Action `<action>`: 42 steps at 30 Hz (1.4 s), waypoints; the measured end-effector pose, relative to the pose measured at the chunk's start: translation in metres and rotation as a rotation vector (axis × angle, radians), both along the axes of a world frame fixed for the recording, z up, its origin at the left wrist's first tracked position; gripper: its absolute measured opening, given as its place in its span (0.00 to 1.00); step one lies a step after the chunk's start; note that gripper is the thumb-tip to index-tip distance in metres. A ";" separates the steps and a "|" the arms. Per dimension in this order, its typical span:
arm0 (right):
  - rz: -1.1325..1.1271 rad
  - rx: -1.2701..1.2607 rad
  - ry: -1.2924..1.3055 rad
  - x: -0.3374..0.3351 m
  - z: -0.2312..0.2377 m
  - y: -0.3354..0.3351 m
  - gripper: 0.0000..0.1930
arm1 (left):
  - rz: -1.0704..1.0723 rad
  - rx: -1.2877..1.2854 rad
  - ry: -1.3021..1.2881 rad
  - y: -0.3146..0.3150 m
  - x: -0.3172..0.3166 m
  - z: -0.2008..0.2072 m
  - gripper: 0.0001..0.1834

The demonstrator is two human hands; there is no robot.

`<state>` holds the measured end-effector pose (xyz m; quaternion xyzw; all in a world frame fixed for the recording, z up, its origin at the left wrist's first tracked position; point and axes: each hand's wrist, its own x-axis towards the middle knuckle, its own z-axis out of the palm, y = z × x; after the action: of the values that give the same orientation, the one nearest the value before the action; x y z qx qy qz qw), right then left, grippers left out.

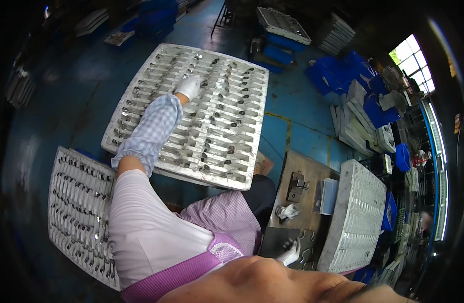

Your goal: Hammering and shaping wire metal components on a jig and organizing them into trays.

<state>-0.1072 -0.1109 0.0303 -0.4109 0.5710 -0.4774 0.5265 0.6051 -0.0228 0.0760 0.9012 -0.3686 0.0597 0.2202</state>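
My left hand (190, 87), in a white glove, reaches over a large white foam tray (177, 174) with rows of slots. Its fingers are closed among small metal parts (215, 61) with dark ends; whatever they pinch is hidden. My right hand (291, 253), gloved with dark-stained fingertips, rests low over a dark mat (278, 237) on the wooden bench (307, 169). Its fingers look stretched and apart, and nothing shows in them. Beside it lie curved metal pieces (306, 245).
A metal fixture block (296, 188), a crumpled white glove (287, 212) and a clear plastic box (326, 196) sit on the bench. One foam tray (355, 217) leans at its right; a filled one (83, 217) is at my left. Blue crates (338, 70) and stacked trays stand beyond.
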 end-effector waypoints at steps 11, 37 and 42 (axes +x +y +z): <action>-0.339 -0.119 0.543 -0.060 -0.080 0.019 0.13 | -0.156 -0.088 -0.064 -0.008 0.014 0.015 0.19; -0.306 -0.081 1.010 -0.044 -0.066 0.018 0.14 | 0.248 -0.120 -0.017 -0.065 0.015 0.009 0.20; -0.314 -0.023 1.070 -0.048 -0.075 0.014 0.14 | 0.111 0.083 -0.027 -0.079 0.038 0.005 0.17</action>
<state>-0.1555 -0.0964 -0.0442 -0.5115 0.8079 -0.2811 0.0813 0.6431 -0.1020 0.0808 0.9278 -0.3230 0.0688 0.1737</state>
